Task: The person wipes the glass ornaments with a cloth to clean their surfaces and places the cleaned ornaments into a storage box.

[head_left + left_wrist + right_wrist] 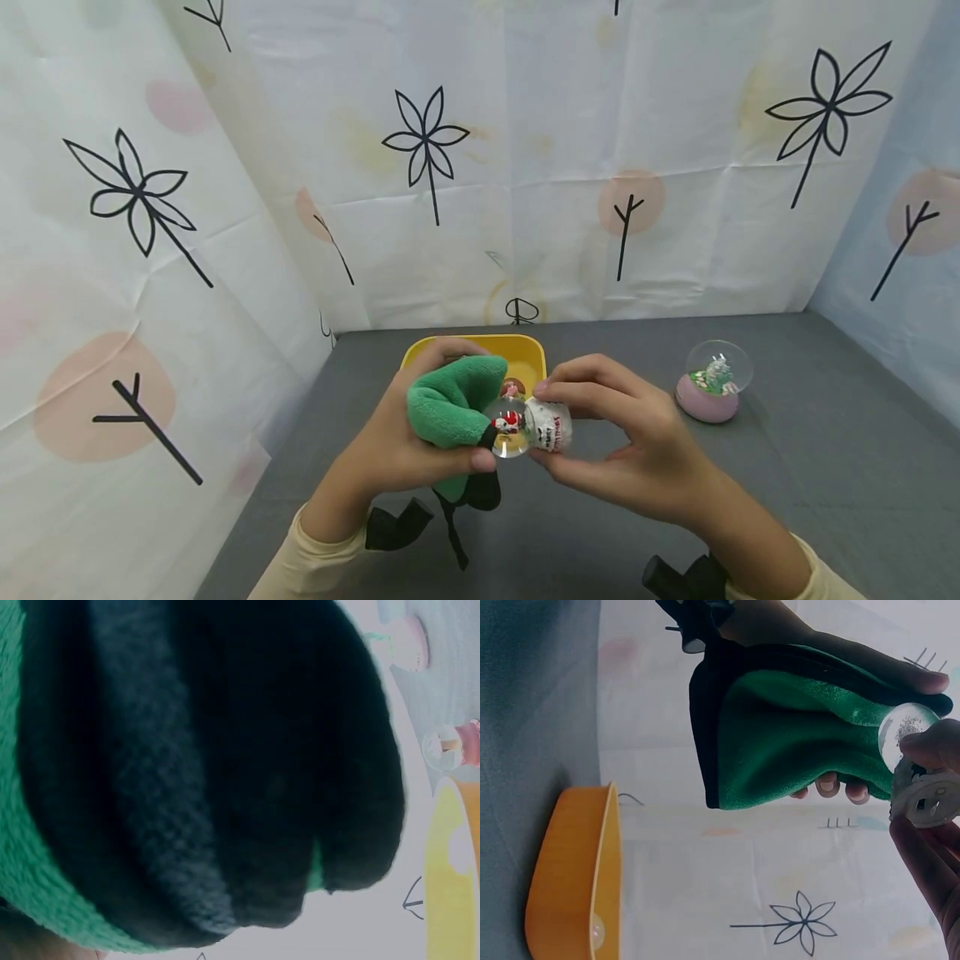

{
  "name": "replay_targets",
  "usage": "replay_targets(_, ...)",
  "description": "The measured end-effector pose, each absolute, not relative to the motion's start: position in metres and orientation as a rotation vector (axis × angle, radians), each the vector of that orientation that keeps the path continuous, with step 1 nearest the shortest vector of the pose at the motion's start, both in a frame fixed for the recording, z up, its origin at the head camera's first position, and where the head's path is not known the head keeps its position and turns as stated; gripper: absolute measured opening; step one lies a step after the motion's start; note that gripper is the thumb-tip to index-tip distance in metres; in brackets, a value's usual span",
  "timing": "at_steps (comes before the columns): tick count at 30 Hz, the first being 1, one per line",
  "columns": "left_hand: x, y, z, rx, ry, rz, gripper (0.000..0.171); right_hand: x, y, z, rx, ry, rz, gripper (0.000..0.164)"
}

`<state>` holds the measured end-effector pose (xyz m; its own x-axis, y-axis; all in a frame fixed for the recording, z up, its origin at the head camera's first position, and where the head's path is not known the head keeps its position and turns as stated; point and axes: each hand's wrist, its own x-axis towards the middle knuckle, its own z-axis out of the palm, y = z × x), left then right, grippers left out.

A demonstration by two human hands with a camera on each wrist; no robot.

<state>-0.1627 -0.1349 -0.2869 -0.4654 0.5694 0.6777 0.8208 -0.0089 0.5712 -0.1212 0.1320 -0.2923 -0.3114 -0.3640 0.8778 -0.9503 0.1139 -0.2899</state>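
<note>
1. The small globe (550,425) is held in the air above the table (795,475), between both hands, its clear ball towards the left and its white, printed base towards the right.
2. The right hand (656,433) pinches that base between thumb and fingers; this is a sound hold, since it leaves most of the ball free to wipe.
3. The left hand (386,442) grips the green cloth (453,400), thumb on one side and fingertips showing at the other, with the cloth's dark edge against the ball.
4. To wipe well, I would lay the soft green face round the ball and turn the base slowly – light, even pressure should do.
5. Keep bare fingertips off the clear part; in the right wrist view the right thumb overlaps the ball's edge, so shifting it back would save fresh smudges.
6. The ball is smooth and probably slips easily, so keep the pinch firm whenever the cloth pulls.
7. Work over the table, clear of the yellow bin (528,347) behind and the pink-based globe (707,404) on the right.
</note>
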Motion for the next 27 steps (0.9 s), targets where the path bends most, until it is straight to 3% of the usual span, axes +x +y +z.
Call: replay_targets(27, -0.1624, -0.1292, -0.2888, -1.541, -2.016, -1.506, 0.079, -0.1197, 0.1240, -0.2924, 1.242, -1.736, 1.035, 0.031)
